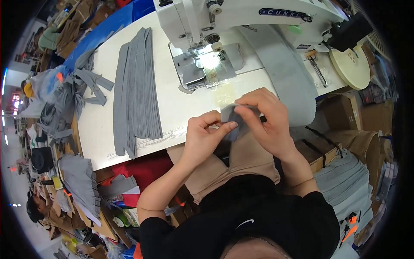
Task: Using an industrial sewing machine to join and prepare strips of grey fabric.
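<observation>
In the head view, my left hand (207,134) pinches a small piece of grey fabric (235,127) at the front edge of the white sewing table (90,134). My right hand (263,123) grips the same piece at its upper part with thumb and fingers closed. Just beyond my hands stand the white sewing machine (185,23) and its lit metal needle plate (192,73). A stack of long grey fabric strips (136,90) lies to the left on the table, and a wide grey fabric band (289,77) runs down the right side of the machine.
Loose grey strips (90,86) lie at the table's left end. Tweezers (319,71) and a round cream disc (349,67) sit at the right. Cardboard boxes (340,112) and grey fabric piles (340,181) are below at the right. Another person (43,207) is at the lower left.
</observation>
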Tool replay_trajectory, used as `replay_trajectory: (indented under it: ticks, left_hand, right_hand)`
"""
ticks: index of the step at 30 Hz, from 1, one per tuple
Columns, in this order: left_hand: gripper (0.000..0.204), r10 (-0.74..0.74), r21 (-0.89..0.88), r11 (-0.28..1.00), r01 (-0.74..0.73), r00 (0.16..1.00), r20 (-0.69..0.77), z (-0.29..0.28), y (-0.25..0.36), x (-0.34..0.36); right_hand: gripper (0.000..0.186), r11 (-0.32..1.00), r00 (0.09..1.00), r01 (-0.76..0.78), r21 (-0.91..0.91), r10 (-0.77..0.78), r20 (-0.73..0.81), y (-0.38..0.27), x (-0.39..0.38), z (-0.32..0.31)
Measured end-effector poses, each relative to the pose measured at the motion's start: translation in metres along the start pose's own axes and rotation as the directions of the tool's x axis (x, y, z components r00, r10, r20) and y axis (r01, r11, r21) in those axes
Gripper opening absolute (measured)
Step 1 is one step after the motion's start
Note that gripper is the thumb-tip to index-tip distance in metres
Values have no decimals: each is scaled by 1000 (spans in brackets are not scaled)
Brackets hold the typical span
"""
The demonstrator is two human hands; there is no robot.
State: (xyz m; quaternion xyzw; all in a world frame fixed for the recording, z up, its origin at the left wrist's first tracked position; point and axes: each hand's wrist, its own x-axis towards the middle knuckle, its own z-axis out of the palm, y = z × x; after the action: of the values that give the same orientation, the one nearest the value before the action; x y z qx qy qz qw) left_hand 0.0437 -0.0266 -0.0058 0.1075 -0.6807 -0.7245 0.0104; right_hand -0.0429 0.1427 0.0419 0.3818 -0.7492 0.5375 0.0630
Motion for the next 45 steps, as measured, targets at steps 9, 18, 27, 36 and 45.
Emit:
replay_trajectory:
  ticks: [9, 18, 27, 36, 45]
  left_hand:
    - [14, 141, -70, 987, -143, 990, -25, -2, 15, 10]
    - [12, 77, -129, 988, -87, 993, -86, -3, 17, 11]
    - [14, 165, -50, 983, -176, 971, -173, -15, 25, 13]
    - [16, 206, -158, 962, -223, 972, -116, -6, 22, 7]
    - [20, 157, -264, 946, -188, 978, -135, -9, 24, 9]
  right_hand:
    - [22, 998, 999, -36, -56, 35, -20, 6, 1, 8]
    - [25, 964, 999, -48, -263, 42, -28, 10, -1, 3]
    - [13, 981, 933, -129, 143, 72, 352, -32, 7, -21]
    - [19, 983, 978, -183, -1, 182, 102, -15, 19, 3]
    - [18, 987, 983, -155, -36, 158, 97, -7, 25, 8]
